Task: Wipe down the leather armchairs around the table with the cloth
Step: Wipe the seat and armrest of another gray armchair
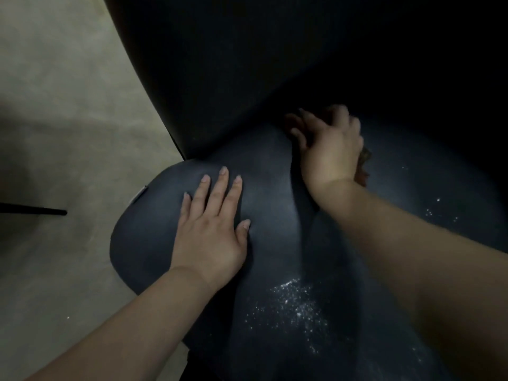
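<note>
The right hand (pixel 330 145) presses a brownish cloth (pixel 363 166), mostly hidden beneath it, at the back edge of the armchair seat (pixel 154 229); its grip is blurred. The white specks (pixel 294 301) lie toward the front edge, nearer that arm. The left hand (pixel 213 226) rests flat, fingers spread, near the seat's left edge.

One dark armchair (pixel 154 237), two hands, left (pixel 211 229) and right (pixel 330 144), one cloth (pixel 363 166).

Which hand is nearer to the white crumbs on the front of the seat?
Left. The left hand rests flat just up-left of the white crumbs; the right hand is farther back, near the backrest.
</note>
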The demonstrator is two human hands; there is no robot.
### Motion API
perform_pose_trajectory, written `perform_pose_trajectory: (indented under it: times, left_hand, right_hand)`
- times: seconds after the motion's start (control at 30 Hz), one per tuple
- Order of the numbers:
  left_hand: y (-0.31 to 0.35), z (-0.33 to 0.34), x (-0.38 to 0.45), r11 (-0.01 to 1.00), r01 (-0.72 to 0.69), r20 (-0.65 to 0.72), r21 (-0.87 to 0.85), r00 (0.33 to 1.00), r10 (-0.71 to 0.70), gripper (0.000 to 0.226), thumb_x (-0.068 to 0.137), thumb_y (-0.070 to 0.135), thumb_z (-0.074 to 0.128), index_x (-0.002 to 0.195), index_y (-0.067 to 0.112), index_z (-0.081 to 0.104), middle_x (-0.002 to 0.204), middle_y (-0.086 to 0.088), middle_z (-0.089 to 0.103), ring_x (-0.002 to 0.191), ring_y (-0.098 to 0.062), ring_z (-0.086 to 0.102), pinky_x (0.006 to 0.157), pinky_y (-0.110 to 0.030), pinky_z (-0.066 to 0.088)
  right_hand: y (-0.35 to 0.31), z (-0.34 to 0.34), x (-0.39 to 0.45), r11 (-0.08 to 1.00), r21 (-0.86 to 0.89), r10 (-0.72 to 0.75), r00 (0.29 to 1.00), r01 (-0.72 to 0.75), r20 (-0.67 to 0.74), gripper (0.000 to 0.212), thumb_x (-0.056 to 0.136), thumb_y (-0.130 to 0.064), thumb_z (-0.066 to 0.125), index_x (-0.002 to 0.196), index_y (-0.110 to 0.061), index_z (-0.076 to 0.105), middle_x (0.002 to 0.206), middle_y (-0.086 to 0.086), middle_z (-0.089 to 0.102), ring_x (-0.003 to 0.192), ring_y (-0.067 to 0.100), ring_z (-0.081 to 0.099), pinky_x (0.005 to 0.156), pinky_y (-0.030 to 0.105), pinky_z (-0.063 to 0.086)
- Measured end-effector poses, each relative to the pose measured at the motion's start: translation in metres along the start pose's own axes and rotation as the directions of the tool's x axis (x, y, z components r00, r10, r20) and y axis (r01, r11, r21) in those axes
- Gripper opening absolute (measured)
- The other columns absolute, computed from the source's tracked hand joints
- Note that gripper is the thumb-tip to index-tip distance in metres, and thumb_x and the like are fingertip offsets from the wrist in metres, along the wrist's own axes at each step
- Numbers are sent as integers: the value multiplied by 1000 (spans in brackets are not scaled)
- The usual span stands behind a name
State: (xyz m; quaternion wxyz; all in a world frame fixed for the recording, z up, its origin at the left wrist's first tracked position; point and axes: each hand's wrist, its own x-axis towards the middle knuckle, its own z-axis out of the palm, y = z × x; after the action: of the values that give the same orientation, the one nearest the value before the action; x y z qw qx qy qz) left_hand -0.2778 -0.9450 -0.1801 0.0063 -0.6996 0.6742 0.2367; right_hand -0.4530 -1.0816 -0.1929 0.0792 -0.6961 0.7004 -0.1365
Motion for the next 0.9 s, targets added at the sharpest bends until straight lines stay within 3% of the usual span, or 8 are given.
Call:
perform_pose_trajectory:
  times: [0.1, 0.23, 0.3, 0.43, 0.63, 0.7, 0.83, 0.9]
  left_hand:
    - [2, 1, 1, 1000, 17, 3, 15, 1000, -17, 66, 93, 55, 13, 150, 33, -13, 157, 10, -23, 144, -15, -23, 117, -40, -12]
    - [5, -1, 0, 999, 17, 0, 30, 1000, -17, 68, 94, 57, 16, 151, 31, -9, 158, 9, -19, 145, -16, -19, 117, -40, -10]
    - [9, -3, 3, 999, -3, -4, 33, 1000, 3, 69, 94, 56, 19, 152, 29, -5, 159, 8, -16, 145, -16, -16, 118, -40, -7]
    - [26, -4, 23, 996, -82, -14, 31, 996, 82, 67, 95, 53, 24, 153, 26, 1, 160, 6, -9, 146, -16, -10, 119, -39, -2]
    - [64, -1, 52, 990, -132, 12, 46, 991, 131, 68, 95, 52, 27, 153, 25, 3, 161, 7, -8, 146, -17, -4, 117, -41, 6]
    - [68, -1, 56, 986, -148, 18, 78, 989, 147, 69, 93, 53, 27, 153, 25, 6, 161, 7, -5, 146, -18, 1, 116, -42, 12]
    - [71, -1, 57, 980, -159, 27, 122, 987, 157, 70, 93, 52, 29, 153, 24, 7, 161, 6, -2, 145, -19, 5, 115, -41, 14]
    - [72, 1, 57, 982, -147, 27, 121, 989, 144, 70, 93, 51, 28, 153, 25, 5, 161, 7, -2, 145, -18, 3, 115, -41, 13]
  right_hand:
    - [-11, -2, -38, 990, 12, -141, 990, 141, 9, 38, 92, -37, 58, 131, -37, 59, 121, 9, 52, 102, 32, 44, 81, 36, 33]
    - [23, -24, -74, 915, 78, -402, 909, 395, 113, 38, 90, -44, 52, 125, -34, 65, 116, 10, 60, 96, 34, 51, 79, 40, 40]
    - [49, -30, -58, 951, 15, -309, 949, 309, 55, 35, 90, -43, 55, 123, -36, 66, 118, 11, 60, 99, 37, 52, 80, 42, 41]
    - [79, -34, -35, 996, 45, 84, 995, -82, -48, 36, 92, -36, 61, 127, -37, 62, 126, 10, 51, 110, 36, 45, 94, 43, 35]
    - [84, -39, -86, 956, 69, -289, 957, 287, 33, 38, 88, -38, 60, 124, -32, 65, 118, 10, 58, 100, 31, 46, 83, 40, 39]
    - [105, -42, -58, 972, 45, -232, 973, 232, -9, 34, 90, -37, 60, 124, -34, 65, 120, 11, 58, 102, 34, 48, 85, 41, 41]
    - [132, -39, -9, 985, 71, 166, 979, -158, -119, 35, 94, -37, 59, 128, -35, 62, 129, 7, 51, 114, 34, 44, 99, 43, 38]
    - [120, -37, -25, 993, 61, 111, 987, -104, -116, 35, 92, -35, 59, 127, -35, 62, 126, 10, 52, 108, 36, 47, 91, 43, 42]
